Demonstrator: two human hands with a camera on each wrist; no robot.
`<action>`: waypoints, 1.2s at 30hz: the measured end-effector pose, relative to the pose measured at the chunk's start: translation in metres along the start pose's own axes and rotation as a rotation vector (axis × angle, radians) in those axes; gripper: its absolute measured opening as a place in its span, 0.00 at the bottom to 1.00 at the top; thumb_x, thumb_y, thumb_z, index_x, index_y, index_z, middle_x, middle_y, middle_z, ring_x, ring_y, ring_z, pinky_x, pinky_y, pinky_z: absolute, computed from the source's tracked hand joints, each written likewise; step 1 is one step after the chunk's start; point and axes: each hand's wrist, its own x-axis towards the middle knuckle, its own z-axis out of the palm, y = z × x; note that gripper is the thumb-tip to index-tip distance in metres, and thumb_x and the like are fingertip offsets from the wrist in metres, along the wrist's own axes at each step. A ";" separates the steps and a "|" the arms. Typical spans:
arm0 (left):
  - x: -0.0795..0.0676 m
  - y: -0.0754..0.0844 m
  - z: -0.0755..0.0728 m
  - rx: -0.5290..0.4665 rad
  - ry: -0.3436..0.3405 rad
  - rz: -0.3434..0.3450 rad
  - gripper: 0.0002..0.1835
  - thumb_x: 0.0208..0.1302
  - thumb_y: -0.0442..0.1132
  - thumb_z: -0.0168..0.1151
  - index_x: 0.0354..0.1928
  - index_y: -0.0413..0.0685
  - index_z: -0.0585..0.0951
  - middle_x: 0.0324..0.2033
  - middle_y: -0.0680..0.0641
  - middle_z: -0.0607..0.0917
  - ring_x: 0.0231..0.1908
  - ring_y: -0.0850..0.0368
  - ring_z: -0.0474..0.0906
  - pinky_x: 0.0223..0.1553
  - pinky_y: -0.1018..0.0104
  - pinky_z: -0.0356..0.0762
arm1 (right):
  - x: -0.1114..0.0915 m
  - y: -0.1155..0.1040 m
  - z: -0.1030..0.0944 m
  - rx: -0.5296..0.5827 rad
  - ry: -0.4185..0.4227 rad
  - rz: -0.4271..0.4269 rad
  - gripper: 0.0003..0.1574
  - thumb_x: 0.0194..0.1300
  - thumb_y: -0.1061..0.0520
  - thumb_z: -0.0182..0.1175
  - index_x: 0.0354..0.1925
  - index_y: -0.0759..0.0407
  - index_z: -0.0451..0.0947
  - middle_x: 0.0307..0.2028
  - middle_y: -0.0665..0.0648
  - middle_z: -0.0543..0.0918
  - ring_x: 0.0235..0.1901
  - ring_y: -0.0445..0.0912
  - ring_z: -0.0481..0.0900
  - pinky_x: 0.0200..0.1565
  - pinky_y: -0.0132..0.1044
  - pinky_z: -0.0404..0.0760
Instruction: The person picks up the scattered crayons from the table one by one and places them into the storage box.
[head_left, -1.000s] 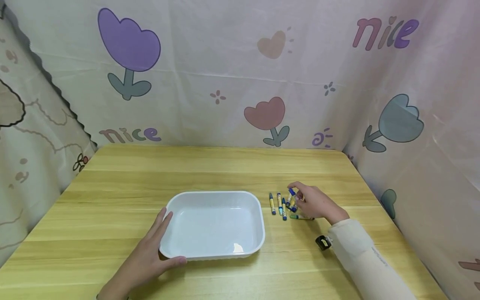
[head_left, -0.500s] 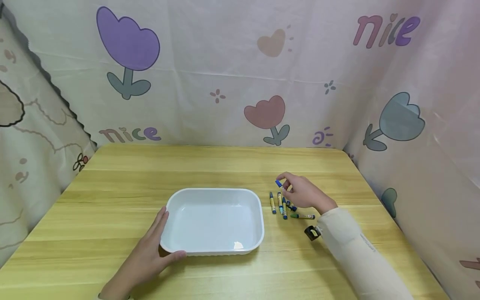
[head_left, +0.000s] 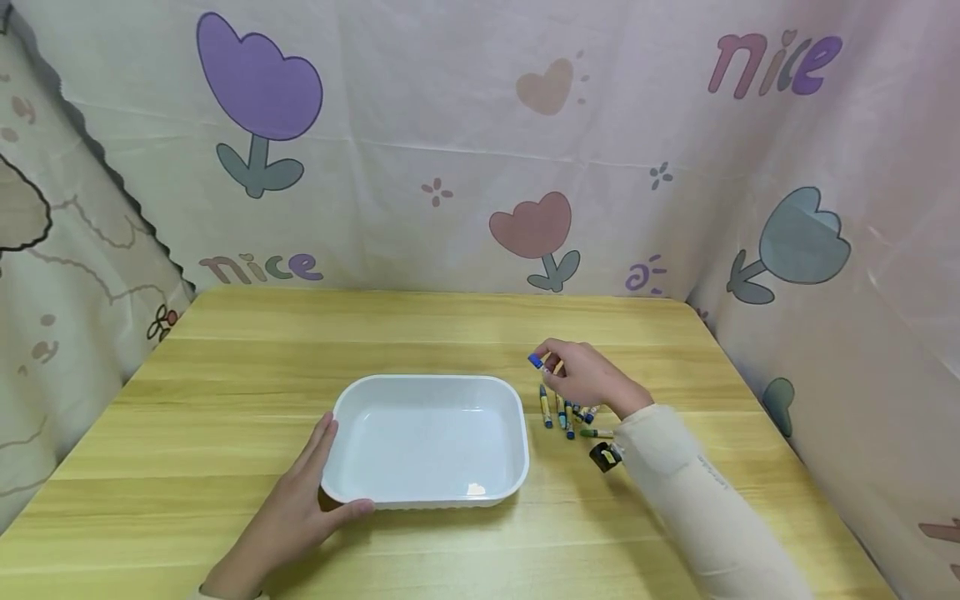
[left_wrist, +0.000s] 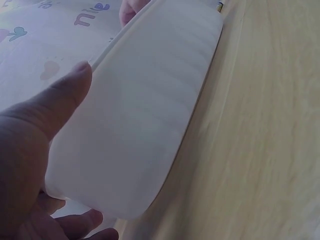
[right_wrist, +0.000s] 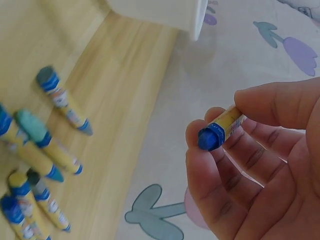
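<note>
My right hand (head_left: 588,375) pinches a short blue crayon (right_wrist: 220,129) between thumb and fingers, above the table and beyond the tray's right end. Its blue tip and yellow wrapper show in the right wrist view. Below that hand lies a loose group of crayons (head_left: 546,407) in yellow and blue wrappers, partly hidden by it in the head view. A green crayon (head_left: 596,433) lies crosswise at the near side of the group. At the near left corner of the white tray (head_left: 427,442), my left hand (head_left: 296,500) holds on, thumb at the front rim, fingers along the left side.
The wooden table (head_left: 247,358) carries the tray and crayons. A patterned curtain (head_left: 420,100) hangs along its back and sides. Under the right sleeve (head_left: 682,475) sticks out a small black device (head_left: 604,456). Inside the tray only its white floor and a light reflection show.
My right hand has lifted the blue crayon from the group and moved left and away, toward the tray's far right corner. My left hand stays on the tray, which has hardly shifted.
</note>
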 end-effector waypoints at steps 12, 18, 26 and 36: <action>0.001 -0.001 0.001 0.002 0.016 0.005 0.62 0.49 0.56 0.75 0.75 0.35 0.48 0.75 0.38 0.47 0.65 0.25 0.57 0.55 0.29 0.63 | 0.014 -0.022 0.003 -0.024 -0.034 -0.059 0.18 0.67 0.61 0.57 0.55 0.59 0.75 0.37 0.53 0.81 0.29 0.42 0.78 0.33 0.35 0.79; 0.001 -0.002 0.001 0.000 0.010 0.004 0.62 0.49 0.56 0.75 0.75 0.35 0.47 0.75 0.40 0.46 0.65 0.25 0.57 0.55 0.29 0.63 | 0.020 -0.033 0.007 -0.027 -0.072 -0.060 0.17 0.67 0.62 0.57 0.54 0.59 0.76 0.36 0.52 0.80 0.31 0.43 0.78 0.36 0.36 0.80; -0.001 -0.002 0.001 0.002 0.028 0.013 0.61 0.49 0.56 0.75 0.74 0.34 0.49 0.74 0.37 0.49 0.64 0.25 0.58 0.54 0.29 0.63 | 0.030 -0.048 0.011 -0.040 -0.141 -0.079 0.16 0.67 0.62 0.58 0.54 0.59 0.76 0.36 0.51 0.80 0.32 0.43 0.78 0.37 0.36 0.79; -0.001 -0.001 0.001 -0.005 0.026 0.005 0.62 0.48 0.56 0.75 0.74 0.33 0.49 0.74 0.37 0.49 0.65 0.25 0.57 0.55 0.29 0.63 | 0.040 -0.062 0.018 -0.100 -0.207 -0.093 0.18 0.67 0.61 0.58 0.54 0.55 0.76 0.35 0.49 0.79 0.32 0.43 0.77 0.37 0.36 0.78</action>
